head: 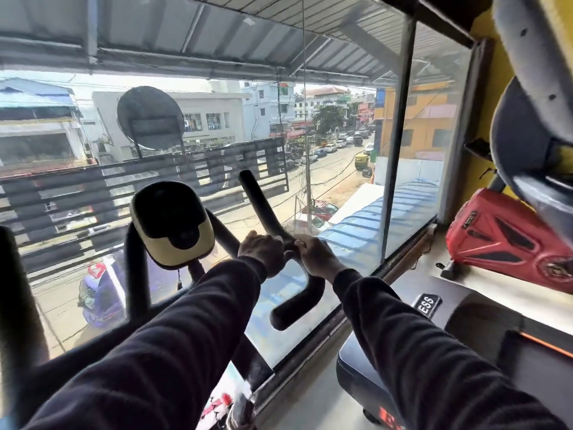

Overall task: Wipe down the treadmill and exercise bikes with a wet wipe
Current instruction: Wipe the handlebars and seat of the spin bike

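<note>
An exercise bike stands in front of me with a yellow and black console (172, 223) and a curved black right handlebar (263, 209). My left hand (262, 251) and my right hand (314, 256) meet at the bend of that handlebar, fingers curled round the bar. No wet wipe shows; the hands hide whatever lies between them. The bar's lower end (294, 308) curls below my right wrist. A treadmill deck (483, 330) lies at the lower right with an orange stripe.
A large glass window (341, 169) sits just behind the bike, looking onto a street. The left black handlebar (15, 290) rises at the left edge. A red machine cover (502, 240) rests at the right, with grey padded equipment (527, 88) above it.
</note>
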Demonstrator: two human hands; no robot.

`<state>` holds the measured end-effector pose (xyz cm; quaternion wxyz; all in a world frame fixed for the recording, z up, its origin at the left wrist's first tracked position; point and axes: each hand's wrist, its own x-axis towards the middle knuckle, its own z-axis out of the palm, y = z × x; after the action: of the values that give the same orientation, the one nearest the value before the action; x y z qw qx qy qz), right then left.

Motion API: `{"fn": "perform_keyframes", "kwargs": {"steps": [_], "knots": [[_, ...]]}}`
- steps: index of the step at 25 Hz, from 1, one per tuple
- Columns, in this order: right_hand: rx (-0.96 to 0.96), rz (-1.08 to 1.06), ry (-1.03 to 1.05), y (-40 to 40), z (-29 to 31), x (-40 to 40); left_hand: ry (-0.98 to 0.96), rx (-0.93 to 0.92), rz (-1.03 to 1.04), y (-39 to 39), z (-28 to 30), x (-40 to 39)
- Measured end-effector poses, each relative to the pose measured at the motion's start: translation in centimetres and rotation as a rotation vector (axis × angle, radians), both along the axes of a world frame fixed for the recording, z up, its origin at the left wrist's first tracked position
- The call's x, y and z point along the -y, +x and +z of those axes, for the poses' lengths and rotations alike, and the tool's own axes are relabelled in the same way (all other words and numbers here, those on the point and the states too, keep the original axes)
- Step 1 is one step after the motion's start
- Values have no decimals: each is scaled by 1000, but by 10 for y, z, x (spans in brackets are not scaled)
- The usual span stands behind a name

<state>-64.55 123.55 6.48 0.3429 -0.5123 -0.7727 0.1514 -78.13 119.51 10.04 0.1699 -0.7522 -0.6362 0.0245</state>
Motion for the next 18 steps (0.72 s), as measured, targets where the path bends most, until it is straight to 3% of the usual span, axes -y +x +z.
{"fn": "perform_keyframes", "kwargs": {"steps": [2, 7, 18], "knots": [[39, -40, -41, 7, -7, 7, 27, 38, -5, -2, -3, 5], [7, 94, 206, 19, -27, 47, 60, -36, -49, -7, -10, 25], [11, -76, 152, -3, -45, 125, 42, 55, -211, -27, -25, 58]]}}
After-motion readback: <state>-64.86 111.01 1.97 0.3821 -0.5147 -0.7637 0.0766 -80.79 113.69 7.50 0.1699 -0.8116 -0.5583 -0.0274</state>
